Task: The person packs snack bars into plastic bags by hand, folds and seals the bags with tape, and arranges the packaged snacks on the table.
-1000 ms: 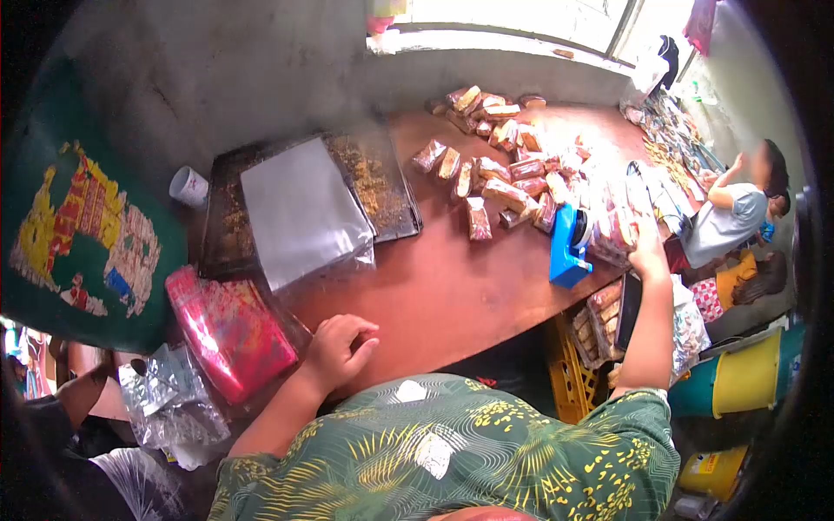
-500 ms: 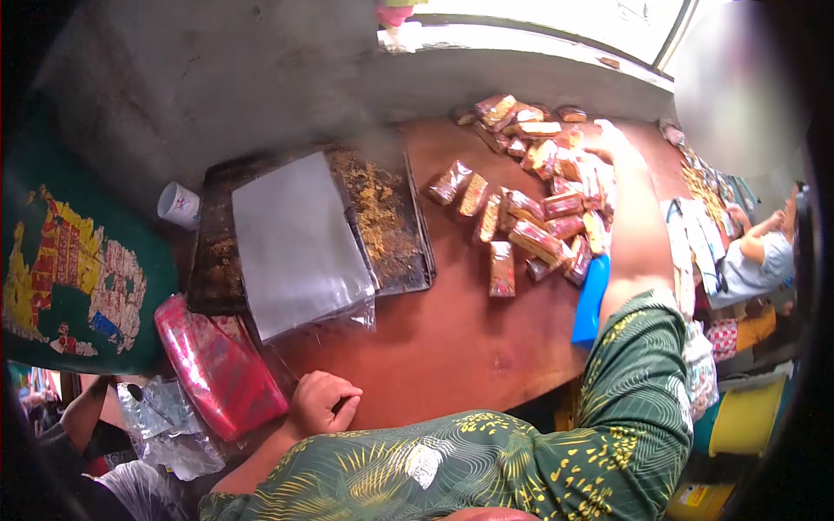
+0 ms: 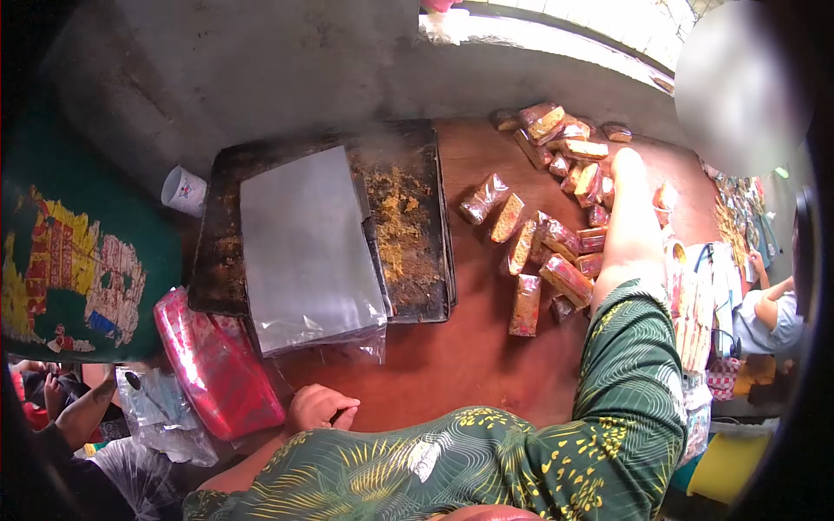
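Observation:
My left hand (image 3: pixel 321 408) rests at the near edge of the brown table (image 3: pixel 417 365), fingers curled in, with nothing visible in them. My right hand (image 3: pixel 629 165) reaches to the far side, among the wrapped cake bars (image 3: pixel 569 278); glare and the arm's angle hide its fingers. The bars are brown with a yellowish crumb, in clear film, several loose in front and others heaped at the back. One bar (image 3: pixel 666 196) shows just right of my forearm. Left of the bars, a stack of clear plastic sheets (image 3: pixel 304 243) lies on a dark, crumb-covered baking tray (image 3: pixel 408 286).
A white cup (image 3: pixel 183 191) lies tilted by the wall. A red plastic packet (image 3: pixel 221 365) sits at the near left, beside a green panel (image 3: pixel 130 217) with peeling labels. Other people's arms show at both sides. A yellow container (image 3: pixel 730 464) stands low at right.
My view has shifted, so the tray and bars appear farther right. My right arm now covers more of the heap, and the blue object beside it is out of sight. The left hand stays curled.

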### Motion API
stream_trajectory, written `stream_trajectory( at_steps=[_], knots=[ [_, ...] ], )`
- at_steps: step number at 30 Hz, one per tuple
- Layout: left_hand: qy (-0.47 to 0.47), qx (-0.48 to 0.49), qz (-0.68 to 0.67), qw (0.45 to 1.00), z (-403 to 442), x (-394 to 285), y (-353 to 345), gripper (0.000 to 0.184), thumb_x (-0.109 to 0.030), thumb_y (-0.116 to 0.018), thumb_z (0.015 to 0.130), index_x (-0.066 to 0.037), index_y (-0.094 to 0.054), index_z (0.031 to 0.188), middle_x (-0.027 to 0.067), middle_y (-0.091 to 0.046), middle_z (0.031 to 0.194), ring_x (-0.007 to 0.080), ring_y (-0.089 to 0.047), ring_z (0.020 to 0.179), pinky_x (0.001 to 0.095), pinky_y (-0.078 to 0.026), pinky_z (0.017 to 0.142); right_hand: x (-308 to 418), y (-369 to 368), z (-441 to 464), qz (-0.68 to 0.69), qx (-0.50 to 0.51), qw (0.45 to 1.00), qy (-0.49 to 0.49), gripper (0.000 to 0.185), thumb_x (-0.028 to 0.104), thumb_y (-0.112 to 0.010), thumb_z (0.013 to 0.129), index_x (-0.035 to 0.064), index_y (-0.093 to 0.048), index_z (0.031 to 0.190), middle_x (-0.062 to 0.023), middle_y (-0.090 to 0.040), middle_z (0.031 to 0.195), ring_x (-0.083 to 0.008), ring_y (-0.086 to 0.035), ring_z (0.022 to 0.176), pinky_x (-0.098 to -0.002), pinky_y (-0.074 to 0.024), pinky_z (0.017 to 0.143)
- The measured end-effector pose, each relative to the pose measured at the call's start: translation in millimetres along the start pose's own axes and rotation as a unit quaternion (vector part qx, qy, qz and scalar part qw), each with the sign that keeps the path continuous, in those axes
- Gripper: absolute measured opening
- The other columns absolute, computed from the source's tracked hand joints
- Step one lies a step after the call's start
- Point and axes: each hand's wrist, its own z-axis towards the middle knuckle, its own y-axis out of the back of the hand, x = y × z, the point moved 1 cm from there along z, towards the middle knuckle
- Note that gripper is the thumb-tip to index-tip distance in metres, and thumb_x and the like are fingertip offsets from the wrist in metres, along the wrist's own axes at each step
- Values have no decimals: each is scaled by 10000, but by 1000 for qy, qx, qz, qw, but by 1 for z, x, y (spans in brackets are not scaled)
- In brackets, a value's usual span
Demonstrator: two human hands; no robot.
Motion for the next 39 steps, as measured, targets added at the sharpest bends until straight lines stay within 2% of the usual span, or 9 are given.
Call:
stream_trajectory(
  at_steps=[9,11,15,17,22,25,29,30,39],
  knots=[
    [4,9,-44,999,21,-25,16,81,-113,-796,789,-124,-735,841,65,-730,829,274,-675,740,380,-508,674,31,109,-106,231,-163,955,92,371,347,-791,844,39,-697,1028,-147,-729,958,-239,-693,846,-372,-566,806],
    [-22,35,-49,998,26,-29,24,61,-105,-765,828,-96,-730,877,82,-734,861,287,-678,765,401,-522,688,52,112,-150,302,-224,897,233,276,262,-759,876,16,-669,963,-126,-716,928,-193,-685,787,-352,-563,734],
    [-44,-30,-95,994,20,-30,26,53,-96,-752,838,-91,-716,876,102,-691,861,310,-666,824,403,-518,738,101,95,-290,279,-59,851,442,205,197,-805,862,76,-669,955,-85,-666,884,-217,-608,733,-372,-522,688],
    [-75,-93,-41,992,18,-28,29,116,-91,-761,827,-113,-699,922,83,-671,902,312,-650,897,435,-500,826,124,85,-361,212,93,903,362,235,155,-839,829,61,-681,975,-136,-678,938,-319,-669,913,-421,-534,798],
    [-105,-219,110,964,29,-13,42,321,-159,-813,801,-153,-669,1088,67,-659,1072,322,-608,1079,479,-447,955,156,34,-462,253,-141,849,441,288,113,-831,771,44,-690,1013,-177,-635,1220,-394,-630,1109,-468,-532,941],
    [-32,-207,217,953,43,9,34,706,-313,-882,695,-162,-585,1317,104,-548,1321,336,-497,1270,533,-389,1016,198,36,-526,301,23,815,495,253,133,-816,805,51,-695,1012,-158,-669,1142,-391,-643,1094,-447,-537,942],
    [120,-217,119,961,70,35,38,88,-207,-677,877,-119,-677,887,102,-666,1018,332,-623,1012,495,-508,845,242,24,-564,309,40,757,574,201,123,-791,839,24,-700,988,-159,-695,1096,-366,-667,1069,-428,-541,943],
    [23,-227,187,956,68,34,47,114,-220,-666,902,-115,-697,870,99,-677,972,325,-638,964,481,-521,838,251,26,-568,321,52,745,582,194,115,-788,839,24,-710,991,-161,-700,1103,-364,-670,1073,-426,-539,951],
    [34,-279,30,959,66,43,48,163,-240,-683,904,-83,-716,872,119,-703,919,339,-670,899,471,-537,803,295,4,-534,231,-28,807,543,410,11,-582,907,-10,-603,1316,-244,-639,1294,-453,-600,1191,-512,-450,1068]
  ],
)
